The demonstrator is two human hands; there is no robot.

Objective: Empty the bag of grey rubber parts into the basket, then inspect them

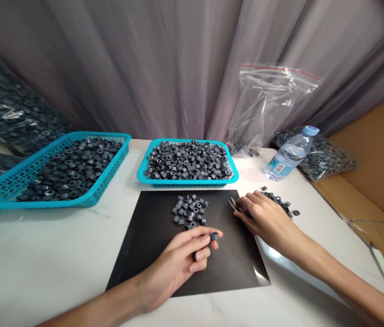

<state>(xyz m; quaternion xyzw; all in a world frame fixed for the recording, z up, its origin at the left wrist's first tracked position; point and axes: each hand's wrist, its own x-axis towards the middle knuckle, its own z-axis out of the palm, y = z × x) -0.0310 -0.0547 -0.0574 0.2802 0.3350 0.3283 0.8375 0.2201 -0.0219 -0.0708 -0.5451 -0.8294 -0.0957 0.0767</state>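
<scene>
My left hand (181, 261) is over the black mat (232, 272), its fingers closed on a small grey plastic ring (214, 236) at the fingertips. Past those fingers, a loose pile of similar grey rings (190, 210) lies on the mat. At the mat's right edge my right hand (263, 213) is wrapped round a pair of nippers (233, 204). Only their metal tips show, pointing left; the handles are hidden in the palm. Beside and behind this hand, small grey pieces (280, 202) are scattered on the white table.
Blue baskets, one behind the mat (187, 183) and one at left (92, 197), hold many grey parts. A water bottle (289, 156) leans at right near a clear zip bag (263, 104) and a filled bag (331, 156). Large filled bags (11, 100) stand far left. Cardboard (379, 141) borders the right.
</scene>
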